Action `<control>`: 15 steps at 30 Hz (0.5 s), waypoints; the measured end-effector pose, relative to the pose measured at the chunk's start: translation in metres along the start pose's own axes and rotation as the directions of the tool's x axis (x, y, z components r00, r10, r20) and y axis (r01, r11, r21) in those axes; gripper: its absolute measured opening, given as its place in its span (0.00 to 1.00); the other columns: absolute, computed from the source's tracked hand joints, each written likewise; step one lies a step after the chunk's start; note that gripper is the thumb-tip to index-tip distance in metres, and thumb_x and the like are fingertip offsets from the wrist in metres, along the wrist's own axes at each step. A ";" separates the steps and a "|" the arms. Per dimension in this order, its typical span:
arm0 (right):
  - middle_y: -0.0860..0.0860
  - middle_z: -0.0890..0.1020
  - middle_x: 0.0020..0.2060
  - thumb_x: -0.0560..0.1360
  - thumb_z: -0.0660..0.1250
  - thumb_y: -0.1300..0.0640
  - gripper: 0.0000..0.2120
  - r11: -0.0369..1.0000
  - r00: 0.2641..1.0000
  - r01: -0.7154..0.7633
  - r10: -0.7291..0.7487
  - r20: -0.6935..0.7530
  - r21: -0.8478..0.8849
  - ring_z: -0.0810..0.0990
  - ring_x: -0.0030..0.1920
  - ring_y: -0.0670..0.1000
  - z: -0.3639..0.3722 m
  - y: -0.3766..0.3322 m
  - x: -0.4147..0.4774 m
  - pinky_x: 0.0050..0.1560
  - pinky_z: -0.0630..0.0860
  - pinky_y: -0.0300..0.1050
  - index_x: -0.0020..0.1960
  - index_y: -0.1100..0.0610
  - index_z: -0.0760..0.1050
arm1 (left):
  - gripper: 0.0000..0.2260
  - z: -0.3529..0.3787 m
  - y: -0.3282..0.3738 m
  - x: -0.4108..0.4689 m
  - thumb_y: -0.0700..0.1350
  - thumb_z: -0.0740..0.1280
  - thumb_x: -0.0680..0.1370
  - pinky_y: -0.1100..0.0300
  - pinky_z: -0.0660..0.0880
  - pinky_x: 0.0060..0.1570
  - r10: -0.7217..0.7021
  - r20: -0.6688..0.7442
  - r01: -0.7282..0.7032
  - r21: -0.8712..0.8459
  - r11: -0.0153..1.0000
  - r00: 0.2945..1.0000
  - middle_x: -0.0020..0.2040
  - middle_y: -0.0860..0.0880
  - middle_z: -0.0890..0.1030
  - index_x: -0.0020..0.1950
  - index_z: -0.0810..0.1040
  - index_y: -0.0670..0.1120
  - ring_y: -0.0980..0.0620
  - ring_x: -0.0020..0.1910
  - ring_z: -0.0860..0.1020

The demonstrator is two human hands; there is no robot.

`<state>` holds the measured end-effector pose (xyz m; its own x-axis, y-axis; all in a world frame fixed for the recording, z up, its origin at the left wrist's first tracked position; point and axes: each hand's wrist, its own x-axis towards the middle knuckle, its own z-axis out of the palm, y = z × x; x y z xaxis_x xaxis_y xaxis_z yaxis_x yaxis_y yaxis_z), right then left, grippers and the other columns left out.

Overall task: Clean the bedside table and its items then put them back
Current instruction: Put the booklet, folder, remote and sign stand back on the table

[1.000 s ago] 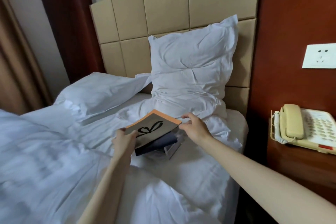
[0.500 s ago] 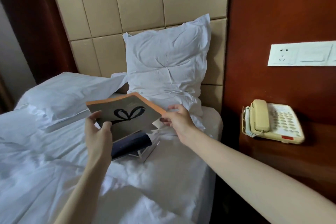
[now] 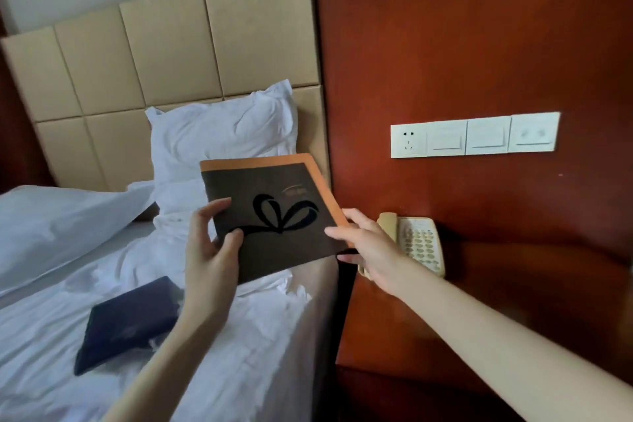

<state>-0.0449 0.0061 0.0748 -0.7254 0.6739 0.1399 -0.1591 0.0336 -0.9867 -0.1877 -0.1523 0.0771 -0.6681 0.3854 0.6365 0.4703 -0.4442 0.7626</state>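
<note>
Both hands, left hand (image 3: pixel 209 250) and right hand (image 3: pixel 368 243), grip the booklet (image 3: pixel 274 212); lay it flat on the tabletop (image 3: pixel 513 284) beside the telephone (image 3: pixel 416 243).

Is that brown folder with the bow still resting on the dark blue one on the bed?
Apart. The head view shows the brown folder lifted in both hands, white sheet visible between it and the dark blue folder lying on the bed.

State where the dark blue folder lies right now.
The dark blue folder lies flat on the white bed sheet at lower left of the head view, just left of the left forearm.
</note>
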 end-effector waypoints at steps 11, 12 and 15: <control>0.63 0.76 0.58 0.73 0.56 0.73 0.20 0.991 0.936 -0.068 0.103 -0.338 0.114 0.78 0.54 0.61 -0.196 0.013 -0.062 0.30 0.79 0.44 0.61 0.59 0.73 | 0.25 0.180 -0.048 -0.060 0.35 0.61 0.77 0.62 0.78 0.46 -0.161 0.416 0.198 -0.047 0.979 0.895 0.61 0.61 0.77 0.63 0.71 0.65 0.53 0.59 0.77; 0.62 0.77 0.58 0.74 0.56 0.73 0.18 0.995 0.920 -0.068 0.092 -0.381 0.075 0.79 0.53 0.60 -0.213 0.016 -0.067 0.31 0.79 0.44 0.56 0.57 0.75 | 0.25 0.191 -0.054 -0.069 0.35 0.61 0.77 0.63 0.78 0.43 -0.159 0.463 0.166 0.026 0.986 0.872 0.63 0.60 0.76 0.64 0.70 0.65 0.53 0.59 0.77; 0.60 0.76 0.58 0.74 0.57 0.72 0.18 0.996 0.851 -0.086 0.080 -0.519 0.013 0.78 0.55 0.60 -0.263 0.027 -0.081 0.35 0.80 0.46 0.57 0.55 0.74 | 0.24 0.219 -0.070 -0.103 0.39 0.60 0.77 0.61 0.75 0.55 -0.133 0.638 -0.037 0.246 0.968 0.758 0.68 0.53 0.72 0.70 0.66 0.59 0.58 0.61 0.75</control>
<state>0.1852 0.1463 0.0146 -0.2829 0.9591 -0.0033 -0.1051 -0.0344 -0.9939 -0.0257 0.0159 -0.0165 -0.2015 0.8676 0.4547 0.6222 -0.2452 0.7435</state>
